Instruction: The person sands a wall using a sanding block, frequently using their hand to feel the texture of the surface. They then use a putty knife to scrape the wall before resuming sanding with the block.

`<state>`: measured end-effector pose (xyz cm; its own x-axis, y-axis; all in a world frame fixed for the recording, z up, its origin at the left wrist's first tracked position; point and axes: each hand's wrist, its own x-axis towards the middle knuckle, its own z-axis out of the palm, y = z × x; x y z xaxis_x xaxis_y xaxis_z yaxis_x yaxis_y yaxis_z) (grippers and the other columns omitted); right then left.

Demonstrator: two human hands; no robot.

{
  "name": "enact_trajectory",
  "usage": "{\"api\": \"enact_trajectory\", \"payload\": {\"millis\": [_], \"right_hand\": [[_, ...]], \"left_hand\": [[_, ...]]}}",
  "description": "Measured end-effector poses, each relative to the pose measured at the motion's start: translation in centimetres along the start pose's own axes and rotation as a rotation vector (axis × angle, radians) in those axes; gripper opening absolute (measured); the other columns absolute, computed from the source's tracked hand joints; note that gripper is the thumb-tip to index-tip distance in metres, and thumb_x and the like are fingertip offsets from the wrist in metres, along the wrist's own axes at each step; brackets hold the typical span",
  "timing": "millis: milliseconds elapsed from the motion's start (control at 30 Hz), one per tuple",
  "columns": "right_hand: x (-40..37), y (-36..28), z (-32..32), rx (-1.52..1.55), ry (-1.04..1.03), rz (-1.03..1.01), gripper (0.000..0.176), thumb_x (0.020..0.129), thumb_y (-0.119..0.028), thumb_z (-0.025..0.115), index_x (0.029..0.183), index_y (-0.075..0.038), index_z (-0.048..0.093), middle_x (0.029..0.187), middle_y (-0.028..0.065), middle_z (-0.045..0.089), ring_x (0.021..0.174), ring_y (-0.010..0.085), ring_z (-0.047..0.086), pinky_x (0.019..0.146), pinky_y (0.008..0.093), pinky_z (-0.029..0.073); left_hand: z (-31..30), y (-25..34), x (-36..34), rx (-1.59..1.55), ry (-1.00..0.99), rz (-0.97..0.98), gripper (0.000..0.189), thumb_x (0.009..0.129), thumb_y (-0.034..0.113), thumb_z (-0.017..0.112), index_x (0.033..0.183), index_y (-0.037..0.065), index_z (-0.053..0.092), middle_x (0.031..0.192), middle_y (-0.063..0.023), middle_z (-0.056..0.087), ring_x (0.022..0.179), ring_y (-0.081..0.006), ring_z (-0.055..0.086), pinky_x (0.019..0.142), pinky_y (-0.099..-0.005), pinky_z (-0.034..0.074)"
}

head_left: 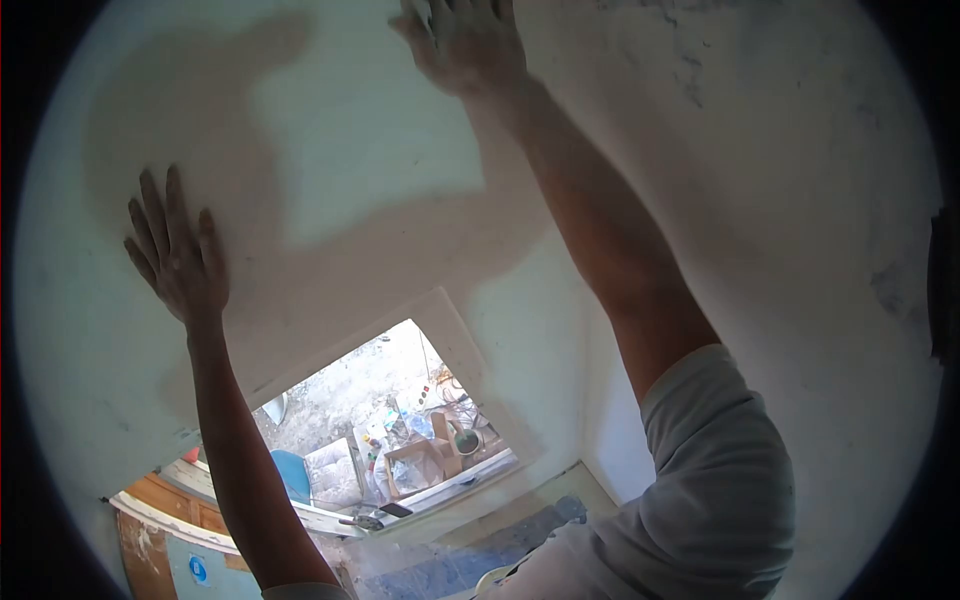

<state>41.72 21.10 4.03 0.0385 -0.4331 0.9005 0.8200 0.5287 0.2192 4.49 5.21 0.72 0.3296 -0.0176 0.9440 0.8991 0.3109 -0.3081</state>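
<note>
My left hand (180, 255) is raised on the left with its fingers outstretched and spread, laid flat on or very close to a pale plastered wall (370, 120). Nothing shows in it. Higher up, at the top edge of the view, my right hand (470, 50) is against or near the same wall. Its thumb stands out to the side and its fingers look apart, though their tips are cut off by the frame. I see no object in that hand. A broad shadow of my head and arms falls across the wall between the hands.
Below the hands is a window opening (462, 335). Through it I see a cardboard box (415, 465), a bucket (467, 440), a pale cushioned seat (333, 472) and scattered litter. Small dark items (380, 515) lie on the sill. A wood-and-blue panel (205, 565) stands lower left.
</note>
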Motion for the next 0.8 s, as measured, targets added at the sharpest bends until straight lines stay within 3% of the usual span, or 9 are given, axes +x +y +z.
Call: {"api": "enact_trajectory", "payload": {"millis": [67, 333, 400, 433, 500, 600, 800], "right_hand": [[0.6, 0.5, 0.6, 0.009, 0.003, -0.035, 0.065, 0.097, -0.047, 0.066, 0.153, -0.015, 0.054, 0.162, 0.0132, 0.046, 0.145, 0.0373, 0.046, 0.115, 0.0682, 0.033], [-9.7, -2.9, -6.6, -0.13, -0.441, -0.057, 0.071, 0.097, -0.053, 0.065, 0.157, -0.018, 0.051, 0.167, 0.0112, 0.04, 0.15, 0.0358, 0.042, 0.12, 0.0676, 0.029], [-10.0, -2.9, -6.8, -0.084, -0.475, -0.072, 0.071, 0.099, -0.056, 0.062, 0.159, -0.022, 0.048, 0.17, 0.0094, 0.036, 0.152, 0.0341, 0.039, 0.121, 0.0678, 0.027], [-8.2, -2.1, -6.0, -0.039, -0.537, -0.079, 0.068, 0.107, -0.055, 0.049, 0.166, -0.024, 0.037, 0.175, 0.0096, 0.026, 0.159, 0.0375, 0.028, 0.124, 0.0696, 0.02], [-2.9, 0.0, -2.6, -0.037, -0.317, -0.182, 0.064, 0.102, -0.054, 0.059, 0.158, -0.024, 0.049, 0.165, 0.0093, 0.044, 0.151, 0.0331, 0.041, 0.12, 0.0657, 0.03], [2.0, 2.6, 1.9, 0.285, -0.07, -0.257, 0.063, 0.103, -0.055, 0.056, 0.158, -0.024, 0.05, 0.163, 0.0103, 0.048, 0.149, 0.034, 0.043, 0.119, 0.0659, 0.031], [-1.4, -0.9, -0.5, -0.197, -0.263, -0.232, 0.066, 0.104, -0.06, 0.05, 0.159, -0.024, 0.049, 0.165, 0.0093, 0.045, 0.15, 0.0329, 0.043, 0.121, 0.0672, 0.028]], "left_hand": [[0.1, -0.2, 0.1, 0.02, 0.004, -0.001, 0.058, 0.112, 0.055, 0.032, 0.164, 0.031, 0.043, 0.174, -0.0027, 0.035, 0.157, -0.0387, 0.034, 0.124, -0.0667, 0.024], [-0.1, 0.0, 0.1, 0.017, 0.001, -0.006, 0.059, 0.111, 0.055, 0.034, 0.165, 0.032, 0.041, 0.174, -0.0022, 0.035, 0.158, -0.0388, 0.034, 0.125, -0.0664, 0.023], [0.0, -0.1, 0.0, 0.019, -0.003, -0.005, 0.059, 0.111, 0.056, 0.033, 0.165, 0.032, 0.041, 0.174, -0.0021, 0.034, 0.158, -0.0389, 0.034, 0.125, -0.0664, 0.023], [0.1, -0.1, 0.0, 0.019, -0.006, -0.001, 0.059, 0.111, 0.056, 0.033, 0.165, 0.032, 0.04, 0.174, -0.0021, 0.034, 0.158, -0.039, 0.034, 0.125, -0.0663, 0.023], [0.1, -0.2, 0.0, 0.02, 0.003, -0.002, 0.059, 0.111, 0.056, 0.032, 0.165, 0.032, 0.04, 0.174, -0.0021, 0.034, 0.158, -0.0389, 0.033, 0.125, -0.0666, 0.022], [0.3, -0.1, 0.0, 0.027, 0.008, 0.002, 0.06, 0.112, 0.056, 0.031, 0.165, 0.032, 0.041, 0.174, -0.0023, 0.034, 0.158, -0.0391, 0.033, 0.125, -0.067, 0.023], [0.3, -0.3, -0.1, 0.03, 0.016, 0.014, 0.058, 0.112, 0.055, 0.033, 0.165, 0.032, 0.042, 0.174, -0.0016, 0.034, 0.157, -0.0383, 0.035, 0.125, -0.0663, 0.024]]}}
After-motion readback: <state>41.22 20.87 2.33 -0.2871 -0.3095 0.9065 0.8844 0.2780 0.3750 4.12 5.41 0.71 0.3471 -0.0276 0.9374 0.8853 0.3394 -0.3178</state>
